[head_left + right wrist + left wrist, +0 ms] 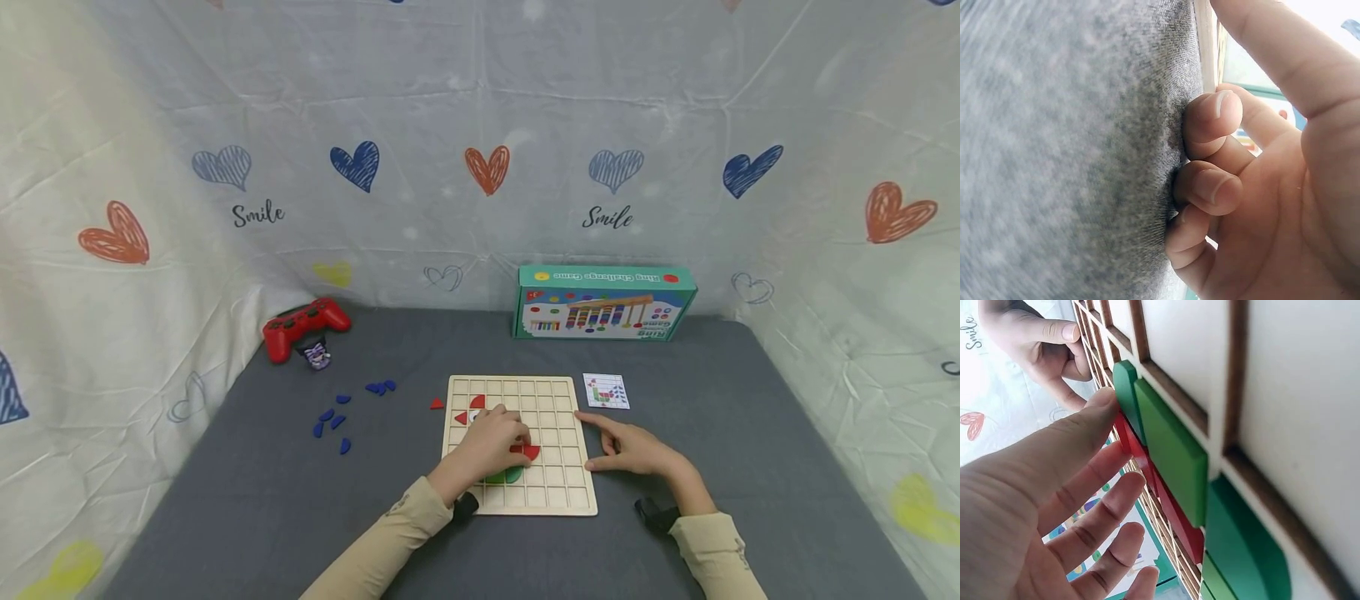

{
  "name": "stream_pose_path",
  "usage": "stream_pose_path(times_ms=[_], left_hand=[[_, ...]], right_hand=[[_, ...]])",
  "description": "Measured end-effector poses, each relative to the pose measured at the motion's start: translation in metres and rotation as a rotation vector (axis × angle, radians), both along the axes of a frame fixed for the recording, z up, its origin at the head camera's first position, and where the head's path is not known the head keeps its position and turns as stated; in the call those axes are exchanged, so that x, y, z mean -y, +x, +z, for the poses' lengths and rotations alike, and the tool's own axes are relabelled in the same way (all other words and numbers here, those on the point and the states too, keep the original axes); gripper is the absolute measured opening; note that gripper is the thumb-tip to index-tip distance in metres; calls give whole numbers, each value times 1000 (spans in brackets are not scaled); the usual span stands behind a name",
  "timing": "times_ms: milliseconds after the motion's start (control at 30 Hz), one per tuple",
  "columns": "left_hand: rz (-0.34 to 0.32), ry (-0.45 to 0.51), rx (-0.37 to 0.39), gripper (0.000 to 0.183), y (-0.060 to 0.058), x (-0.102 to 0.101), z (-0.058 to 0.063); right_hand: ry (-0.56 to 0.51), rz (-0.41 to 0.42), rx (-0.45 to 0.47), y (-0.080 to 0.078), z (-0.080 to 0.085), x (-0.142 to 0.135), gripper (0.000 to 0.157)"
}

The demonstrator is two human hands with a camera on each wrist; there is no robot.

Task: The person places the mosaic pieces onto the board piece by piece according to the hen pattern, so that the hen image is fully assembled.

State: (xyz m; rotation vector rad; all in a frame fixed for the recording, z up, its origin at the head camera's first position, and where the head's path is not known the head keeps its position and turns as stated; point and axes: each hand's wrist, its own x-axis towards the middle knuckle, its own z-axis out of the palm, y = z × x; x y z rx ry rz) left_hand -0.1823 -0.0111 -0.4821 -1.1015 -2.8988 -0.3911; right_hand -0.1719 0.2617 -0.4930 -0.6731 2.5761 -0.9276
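A square wooden grid board (555, 417) lies on the grey cloth. Over it, my left hand (487, 442) pinches a red quarter-round piece (532, 452) between thumb and index finger, low on the grid. Beside that piece are green pieces (1172, 450), partly hidden by the hand in the head view. A red rounded piece (477, 402) and a small red triangle (461, 418) sit at the board's upper left. My right hand (637, 448) touches the board's right edge with spread thumb and index finger; its other fingers bend against the cloth in the right wrist view.
Several blue pieces (338, 422) lie scattered left of the board, and a loose red triangle (437, 404) is just off its left edge. A picture card (606, 391) is at upper right. Behind stand a green game box (604, 304) and a red game controller (281, 337).
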Motion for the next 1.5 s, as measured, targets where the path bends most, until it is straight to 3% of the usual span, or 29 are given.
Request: stream_pose_path(times_ms=[1067, 1367, 1500], left_hand=[[19, 26, 5, 21, 1, -1, 1], [34, 59, 6, 20, 1, 12, 4], [79, 62, 4, 22, -2, 20, 4]], right_hand=[[15, -16, 7, -1, -1, -1, 78], [7, -10, 9, -2, -2, 0, 77], [6, -10, 4, -1, -2, 0, 77]])
